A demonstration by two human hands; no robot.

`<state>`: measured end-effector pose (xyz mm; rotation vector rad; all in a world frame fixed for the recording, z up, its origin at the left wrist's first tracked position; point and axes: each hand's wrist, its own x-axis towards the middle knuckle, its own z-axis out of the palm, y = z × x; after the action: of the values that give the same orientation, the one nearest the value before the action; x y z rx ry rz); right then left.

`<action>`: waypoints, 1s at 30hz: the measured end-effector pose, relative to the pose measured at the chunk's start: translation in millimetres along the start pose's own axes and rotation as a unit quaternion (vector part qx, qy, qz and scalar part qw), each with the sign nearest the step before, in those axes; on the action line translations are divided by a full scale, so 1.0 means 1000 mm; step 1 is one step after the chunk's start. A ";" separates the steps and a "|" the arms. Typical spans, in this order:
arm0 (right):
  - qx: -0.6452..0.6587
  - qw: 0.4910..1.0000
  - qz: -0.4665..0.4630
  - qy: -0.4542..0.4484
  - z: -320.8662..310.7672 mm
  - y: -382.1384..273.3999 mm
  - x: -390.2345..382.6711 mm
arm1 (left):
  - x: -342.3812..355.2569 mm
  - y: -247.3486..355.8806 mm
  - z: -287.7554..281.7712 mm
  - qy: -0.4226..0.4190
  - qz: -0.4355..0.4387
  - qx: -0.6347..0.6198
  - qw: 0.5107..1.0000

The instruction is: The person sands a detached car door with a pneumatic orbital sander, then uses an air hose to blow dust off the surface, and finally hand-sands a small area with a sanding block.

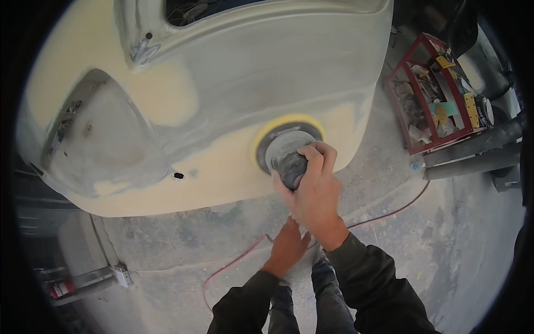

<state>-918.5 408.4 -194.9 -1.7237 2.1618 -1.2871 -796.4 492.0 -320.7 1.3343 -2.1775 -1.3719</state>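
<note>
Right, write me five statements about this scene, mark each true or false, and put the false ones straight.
1. The right hand grips a round grey-and-black sander. True.

2. The flat, round disc under the sander has a blue rim. False: the rim is yellow.

3. A thin red hose lies across the curved cream-and-grey body panel. False: it lies on the grey floor.

4. The left hand is lower in the picture than the right hand. True.

5. A red-framed cabinet with things inside stands to the left of the panel. False: it stands to the right of it.
</note>
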 end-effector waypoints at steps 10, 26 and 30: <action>-0.007 0.999 -0.026 -0.046 0.023 -0.047 -0.013 | -0.017 -0.024 -0.022 -0.009 0.034 -0.014 0.999; 0.029 0.994 -0.066 -0.077 0.101 -0.120 -0.046 | -0.067 -0.104 -0.074 0.028 0.040 0.033 0.998; 0.046 0.994 -0.068 -0.075 0.122 -0.112 -0.073 | -0.081 -0.138 -0.061 0.048 0.011 -0.010 0.999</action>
<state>-740.9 402.6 -230.4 -1.8940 1.9034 -1.2208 -636.4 501.0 -380.3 1.3358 -2.1037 -1.2902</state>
